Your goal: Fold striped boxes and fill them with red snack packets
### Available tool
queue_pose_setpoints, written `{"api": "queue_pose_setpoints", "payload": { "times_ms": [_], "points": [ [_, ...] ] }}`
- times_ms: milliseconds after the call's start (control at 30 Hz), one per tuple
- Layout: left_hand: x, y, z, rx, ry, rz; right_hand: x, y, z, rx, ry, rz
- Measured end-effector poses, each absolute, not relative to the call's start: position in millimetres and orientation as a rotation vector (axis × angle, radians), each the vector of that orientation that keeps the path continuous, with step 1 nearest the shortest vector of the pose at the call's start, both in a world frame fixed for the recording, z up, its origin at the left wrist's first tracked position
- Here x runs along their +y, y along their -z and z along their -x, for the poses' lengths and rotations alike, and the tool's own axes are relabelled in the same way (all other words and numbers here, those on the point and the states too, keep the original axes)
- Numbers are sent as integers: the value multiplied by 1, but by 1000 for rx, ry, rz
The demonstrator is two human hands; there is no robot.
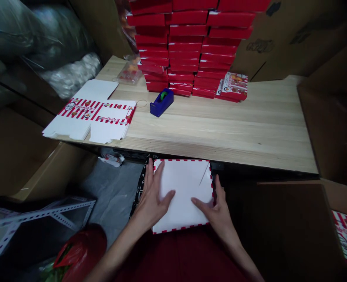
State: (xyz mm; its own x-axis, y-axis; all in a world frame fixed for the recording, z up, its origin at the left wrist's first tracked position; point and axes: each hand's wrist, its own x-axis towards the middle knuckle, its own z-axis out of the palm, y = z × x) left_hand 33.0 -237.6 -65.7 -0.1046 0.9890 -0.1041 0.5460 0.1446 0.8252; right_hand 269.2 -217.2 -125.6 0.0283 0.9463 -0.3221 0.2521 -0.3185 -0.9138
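Note:
A white cardboard box (182, 188) with red-and-white striped edges lies over my lap, just in front of the table's near edge. Along its left side runs my left hand (152, 200), fingers stretched past the far corner and thumb on the white face. My right hand (218, 206) grips the opposite side, its thumb on top and its fingers along the outer edge. Between the two thumbs the white face shows bare, with a thin slanting line near its far right corner. The underside of the box is hidden.
On the wooden table (220, 129) are flat striped box blanks (82, 111), a blue tape dispenser (162, 102) and a tall stack of red boxes (183, 51). A large dark carton (290, 227) stands at right. A red plastic bag (79, 250) and metal frame (50, 211) are at lower left.

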Motion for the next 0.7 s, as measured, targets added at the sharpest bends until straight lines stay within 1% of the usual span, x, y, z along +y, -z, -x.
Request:
{"api": "queue_pose_setpoints", "payload": {
  "times_ms": [167, 233, 367, 567, 700],
  "points": [
    [-231, 75, -40, 1883, -751, -1626, -214, 135, -263, -1354, -1286, 1648],
    [-227, 73, -42, 1905, -741, -1650, -213, 136, -260, -1335, -1317, 1635],
    [-218, 69, -44, 1784, -842, -1633, -210, 133, -256, -1183, -1372, 1619],
    [-213, 76, -33, 1802, -1167, -1277, -195, 118, -261, -951, -1512, 1522],
    [-228, 80, -23, 1746, -1069, -987, -188, 105, -266, -958, -1716, 1454]
  ]
}}
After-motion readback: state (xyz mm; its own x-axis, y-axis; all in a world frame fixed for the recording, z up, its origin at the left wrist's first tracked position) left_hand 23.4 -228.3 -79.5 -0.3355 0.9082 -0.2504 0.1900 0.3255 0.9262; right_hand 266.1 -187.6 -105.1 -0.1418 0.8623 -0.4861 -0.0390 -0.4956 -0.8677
